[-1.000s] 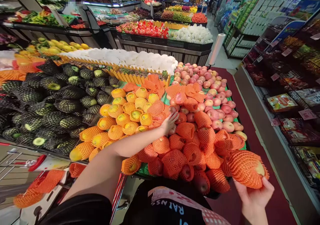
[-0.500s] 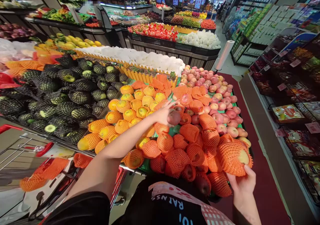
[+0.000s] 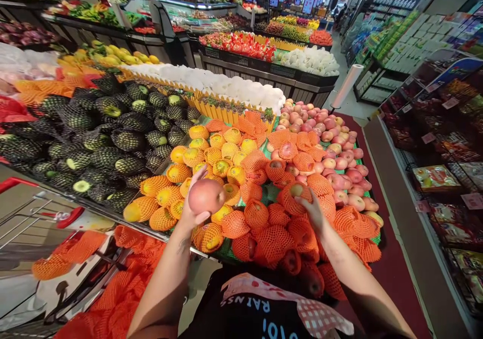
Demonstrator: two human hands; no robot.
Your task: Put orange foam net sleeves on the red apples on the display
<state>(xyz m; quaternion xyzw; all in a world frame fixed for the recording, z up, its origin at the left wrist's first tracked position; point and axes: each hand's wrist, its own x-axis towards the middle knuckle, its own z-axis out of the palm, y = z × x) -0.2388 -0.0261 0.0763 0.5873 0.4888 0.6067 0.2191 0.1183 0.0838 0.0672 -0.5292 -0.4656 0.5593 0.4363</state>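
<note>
A bare pinkish-red apple (image 3: 204, 197) is in my left hand (image 3: 192, 213), the thumb below it and the fingers behind. It is raised over the yellow fruit in foam nets (image 3: 168, 195). My right hand (image 3: 316, 212) grips an apple in an orange foam net (image 3: 290, 202), fingertips on its right side. Part of the apple's skin shows through the net's opening. Netted apples (image 3: 279, 236) lie below and around this hand. Bare apples (image 3: 345, 178) are stacked to the right.
Dark fruit in black nets (image 3: 113, 143) fills the left of the stand. A shopping cart (image 3: 33, 213) stands at lower left, with loose orange foam nets (image 3: 121, 278) beside it. A bag roll (image 3: 345, 87) rises at the far right corner; shelves (image 3: 433, 178) line the right.
My left hand has drawn back from the pile toward the left with the bare apple. My right hand has moved left and away from me with the netted apple, over the middle of the pile.
</note>
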